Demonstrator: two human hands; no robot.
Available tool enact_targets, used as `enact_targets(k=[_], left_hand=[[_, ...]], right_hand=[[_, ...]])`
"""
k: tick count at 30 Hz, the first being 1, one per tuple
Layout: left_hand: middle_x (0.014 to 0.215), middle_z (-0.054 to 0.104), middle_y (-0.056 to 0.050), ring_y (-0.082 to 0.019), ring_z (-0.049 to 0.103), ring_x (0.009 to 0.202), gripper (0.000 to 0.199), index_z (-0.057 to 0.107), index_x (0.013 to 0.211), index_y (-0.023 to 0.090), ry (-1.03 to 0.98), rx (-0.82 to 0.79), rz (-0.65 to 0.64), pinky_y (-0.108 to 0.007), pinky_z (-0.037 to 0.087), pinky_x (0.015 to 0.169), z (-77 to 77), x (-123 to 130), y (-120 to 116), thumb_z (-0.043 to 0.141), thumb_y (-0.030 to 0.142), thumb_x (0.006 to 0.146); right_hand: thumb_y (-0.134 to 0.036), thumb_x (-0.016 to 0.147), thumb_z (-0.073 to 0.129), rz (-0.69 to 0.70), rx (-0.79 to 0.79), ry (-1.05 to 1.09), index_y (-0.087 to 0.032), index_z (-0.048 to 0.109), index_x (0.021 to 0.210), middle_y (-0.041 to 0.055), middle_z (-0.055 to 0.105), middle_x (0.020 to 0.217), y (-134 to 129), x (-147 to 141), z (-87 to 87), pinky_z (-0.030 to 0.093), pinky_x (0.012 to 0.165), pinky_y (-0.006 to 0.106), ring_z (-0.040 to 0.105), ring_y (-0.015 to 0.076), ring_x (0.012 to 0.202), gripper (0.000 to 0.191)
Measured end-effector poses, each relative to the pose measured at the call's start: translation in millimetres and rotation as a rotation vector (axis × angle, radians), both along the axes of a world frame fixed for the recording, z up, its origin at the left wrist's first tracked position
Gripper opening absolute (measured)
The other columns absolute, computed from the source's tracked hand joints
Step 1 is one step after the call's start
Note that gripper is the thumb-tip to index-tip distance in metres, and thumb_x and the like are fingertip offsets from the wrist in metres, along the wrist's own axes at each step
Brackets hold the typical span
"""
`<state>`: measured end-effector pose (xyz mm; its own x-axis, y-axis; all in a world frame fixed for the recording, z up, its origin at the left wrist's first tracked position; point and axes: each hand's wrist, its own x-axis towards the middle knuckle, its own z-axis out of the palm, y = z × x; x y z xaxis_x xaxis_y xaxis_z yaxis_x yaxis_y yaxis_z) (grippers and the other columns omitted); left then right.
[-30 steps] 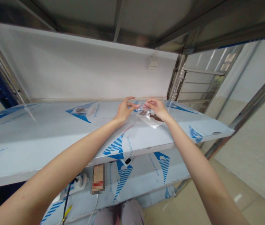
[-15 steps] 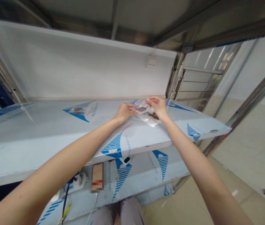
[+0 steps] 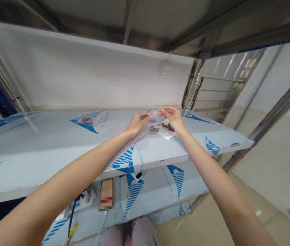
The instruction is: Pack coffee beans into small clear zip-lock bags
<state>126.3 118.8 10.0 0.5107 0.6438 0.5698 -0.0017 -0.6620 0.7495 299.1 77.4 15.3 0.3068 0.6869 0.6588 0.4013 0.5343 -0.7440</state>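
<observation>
Above shelf (image 3: 44,147) | left hand (image 3: 136,123), right hand (image 3: 174,118) outstretched | pinching clear bag (image 3: 156,117)

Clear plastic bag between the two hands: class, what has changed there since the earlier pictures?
The left hand, fingers spread a second ago, now pinches the clear plastic bag; the brown pieces show lower, nearer the person. The right hand still grips the bag. Stayed put: the brown pile, the smartphone and the packet at left.
</observation>
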Motion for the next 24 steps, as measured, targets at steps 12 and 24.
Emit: enact_targets(k=[12,24], left_hand=[[0.083,0.073,-0.007,-0.019,0.066,0.085,0.02,0.069,0.078,0.014,-0.069,0.022,0.117,-0.029,0.047,0.085,6.5,-1.5,-2.8,0.054,0.026,0.081],[0.074,0.072,-0.008,-0.019,0.067,0.079,0.021,0.067,0.089,0.012,-0.037,0.001,0.158,-0.029,0.046,0.084,8.0,-0.8,-2.6,0.059,0.028,0.079]], right_hand=[[-0.04,0.066,0.07,0.12,-0.047,-0.009,-0.023,0.057,0.099,0.0012,0.068,0.077,-7.5,-3.9,-0.9,0.052,0.068,0.032,0.065,0.0173,0.072,0.039],[-0.037,0.059,0.076,0.088,-0.084,0.011,-0.021,0.057,0.104,0.0032,0.069,0.078,-9.4,-3.2,0.2,0.052,0.078,0.038,0.066,0.02,0.077,0.051]])
